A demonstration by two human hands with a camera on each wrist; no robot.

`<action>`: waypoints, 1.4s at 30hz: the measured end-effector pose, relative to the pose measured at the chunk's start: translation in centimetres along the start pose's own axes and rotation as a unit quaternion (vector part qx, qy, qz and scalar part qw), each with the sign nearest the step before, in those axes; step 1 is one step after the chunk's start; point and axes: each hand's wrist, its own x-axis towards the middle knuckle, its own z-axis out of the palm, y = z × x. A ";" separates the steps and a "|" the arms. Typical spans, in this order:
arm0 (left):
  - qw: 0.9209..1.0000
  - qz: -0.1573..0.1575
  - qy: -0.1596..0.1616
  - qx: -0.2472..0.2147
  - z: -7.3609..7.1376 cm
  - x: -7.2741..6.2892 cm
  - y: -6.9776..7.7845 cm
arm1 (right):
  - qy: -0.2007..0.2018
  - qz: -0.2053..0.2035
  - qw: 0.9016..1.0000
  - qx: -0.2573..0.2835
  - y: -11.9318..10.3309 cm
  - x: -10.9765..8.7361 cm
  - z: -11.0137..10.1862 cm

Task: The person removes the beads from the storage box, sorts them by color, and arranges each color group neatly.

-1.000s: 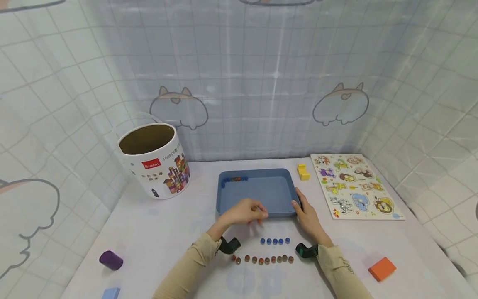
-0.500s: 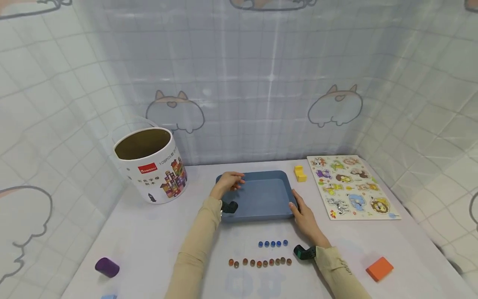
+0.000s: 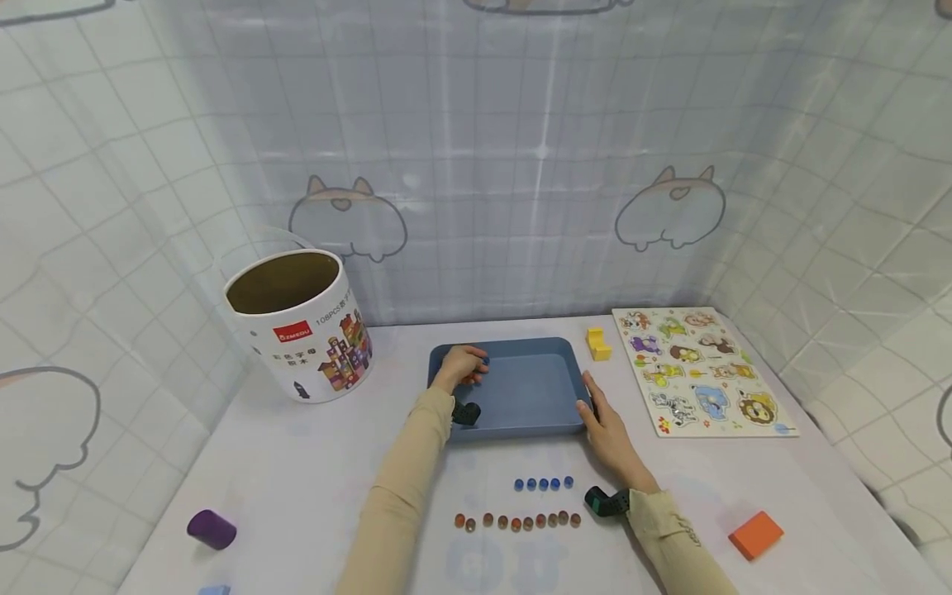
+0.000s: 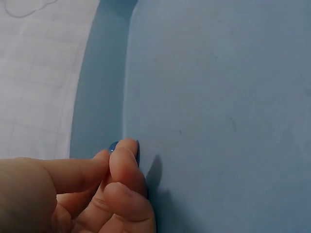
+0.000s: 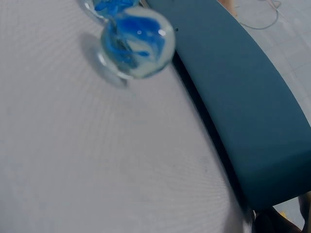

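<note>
Inside the blue tray (image 3: 528, 388), near its back left corner, my left hand (image 3: 463, 366) has thumb and fingers bunched together. The left wrist view shows a blue marble (image 4: 113, 145) at those fingertips, mostly covered by them. Another blue marble (image 3: 486, 360) peeks out beside the hand by the tray's back wall; the hand hides the row of marbles there. My right hand (image 3: 610, 430) grips the tray's right side near the front corner, thumb over the rim.
In front of the tray lie a row of several blue marbles (image 3: 544, 484) and a row of brownish-orange marbles (image 3: 516, 524). A white bucket (image 3: 312, 339) stands left, an animal puzzle board (image 3: 699, 372) right. Yellow (image 3: 598, 344), orange (image 3: 756, 535) and purple (image 3: 211, 529) blocks lie around.
My left hand has travelled from the tray's front edge to its back left corner, then shifted slightly right. My right hand stays on the tray.
</note>
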 end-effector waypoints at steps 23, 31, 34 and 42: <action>0.996 0.042 -0.049 0.054 0.5 -2.7 1.0 | -0.003 -0.029 1.000 -0.006 0.1 -0.2 0.5; 0.975 0.137 -0.158 0.072 -0.1 -8.7 1.5 | -0.006 -0.019 1.000 -0.008 0.3 -0.1 0.1; 0.963 0.159 -0.204 0.073 0.1 -11.3 0.9 | -0.006 -0.016 1.000 -0.011 0.4 0.0 -0.2; 0.952 0.137 -0.259 0.091 1.0 -15.2 -2.8 | -0.009 -0.023 1.000 -0.016 0.2 0.0 -0.2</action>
